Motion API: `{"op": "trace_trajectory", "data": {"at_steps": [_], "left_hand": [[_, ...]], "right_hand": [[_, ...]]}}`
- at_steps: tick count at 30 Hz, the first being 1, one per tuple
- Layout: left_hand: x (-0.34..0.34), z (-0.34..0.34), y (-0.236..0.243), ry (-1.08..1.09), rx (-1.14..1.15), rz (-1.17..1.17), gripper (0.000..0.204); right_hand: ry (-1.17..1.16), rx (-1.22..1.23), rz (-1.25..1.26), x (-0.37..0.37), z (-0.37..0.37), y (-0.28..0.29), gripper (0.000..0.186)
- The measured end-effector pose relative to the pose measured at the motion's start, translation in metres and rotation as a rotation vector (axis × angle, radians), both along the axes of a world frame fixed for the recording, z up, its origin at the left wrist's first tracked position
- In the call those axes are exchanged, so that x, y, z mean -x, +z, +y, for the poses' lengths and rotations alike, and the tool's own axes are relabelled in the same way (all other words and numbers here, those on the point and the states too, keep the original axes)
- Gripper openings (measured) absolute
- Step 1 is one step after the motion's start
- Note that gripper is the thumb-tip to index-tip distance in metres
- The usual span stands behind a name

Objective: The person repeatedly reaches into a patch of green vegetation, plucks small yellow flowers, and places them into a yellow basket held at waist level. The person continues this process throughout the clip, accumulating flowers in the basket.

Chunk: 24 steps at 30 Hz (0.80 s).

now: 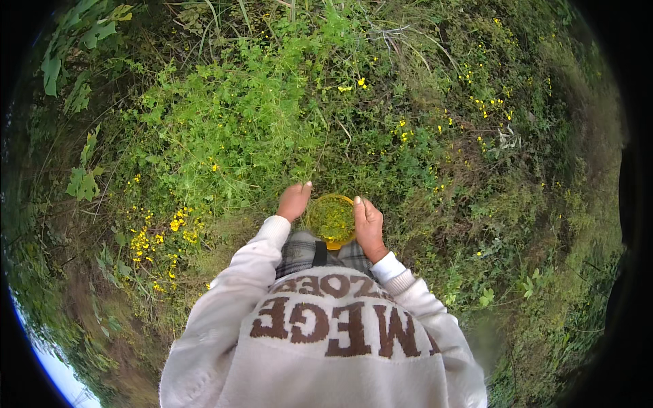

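Observation:
In front of my lap is a round yellow bowl (332, 245) with small green and yellow plant bits inside. My right hand (369, 228) is closed on the bowl's right rim, thumb on top and fingers down the outside. At the upper left of the bowl, close to its rim, my left hand (294, 202) is closed with its thumb pointing away from me. What its fingers hold, if anything, is hidden. Leafy green plants (238, 115) reach close to my left hand.
Yellow flowers (178, 221) grow in a cluster to the left, and more yellow flowers (490, 107) dot the growth at the far right. Dense weeds surround me. Dry twigs (391, 32) lie at the far side. Broad leaves (51, 71) hang at the upper left.

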<state>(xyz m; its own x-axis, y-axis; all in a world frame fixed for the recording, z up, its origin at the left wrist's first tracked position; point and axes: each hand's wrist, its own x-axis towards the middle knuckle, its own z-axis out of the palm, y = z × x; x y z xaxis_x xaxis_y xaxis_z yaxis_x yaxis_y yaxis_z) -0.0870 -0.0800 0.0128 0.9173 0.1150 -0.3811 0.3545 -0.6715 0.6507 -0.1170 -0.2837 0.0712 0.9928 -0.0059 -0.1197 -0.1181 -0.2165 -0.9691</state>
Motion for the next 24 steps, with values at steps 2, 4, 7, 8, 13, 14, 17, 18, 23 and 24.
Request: {"op": "trace_trajectory", "data": {"at_steps": [2, 4, 7, 8, 13, 14, 17, 18, 23, 24], "left_hand": [[0.004, 0.008, -0.005, 0.053, 0.096, 0.008, 0.047], [0.007, 0.012, -0.008, 0.087, 0.147, -0.004, 0.045], [0.010, 0.012, -0.009, 0.127, 0.213, 0.046, 0.044], [0.010, 0.013, -0.008, 0.137, 0.205, 0.022, 0.044], [0.010, 0.016, -0.010, 0.170, 0.265, 0.117, 0.043], [0.010, 0.017, -0.013, 0.171, 0.259, 0.130, 0.043], [0.014, 0.017, -0.023, 0.178, 0.255, 0.158, 0.048], [0.015, 0.017, -0.027, 0.183, 0.243, 0.161, 0.049], [0.023, 0.012, -0.039, 0.247, 0.347, 0.128, 0.048], [0.024, 0.010, -0.040, 0.285, 0.357, 0.131, 0.048]], "right_hand": [[0.033, 0.170, 0.083, 0.006, -0.008, -0.026, 0.026], [0.150, 0.335, 0.223, 0.008, -0.009, -0.059, 0.023], [0.289, 0.693, 0.001, 0.021, -0.019, -0.087, 0.026], [0.277, 0.715, -0.020, 0.017, -0.020, -0.092, 0.026], [0.175, 0.681, 0.190, -0.033, -0.029, -0.086, 0.024], [0.094, 0.560, 0.263, -0.044, -0.030, -0.085, 0.026], [-0.079, 0.234, 0.417, -0.070, -0.033, -0.087, 0.031], [-0.083, 0.247, 0.393, -0.077, -0.033, -0.091, 0.030], [-0.066, 0.427, 0.280, -0.126, -0.035, -0.123, 0.030], [-0.054, 0.488, 0.271, -0.137, -0.036, -0.128, 0.031]]}}
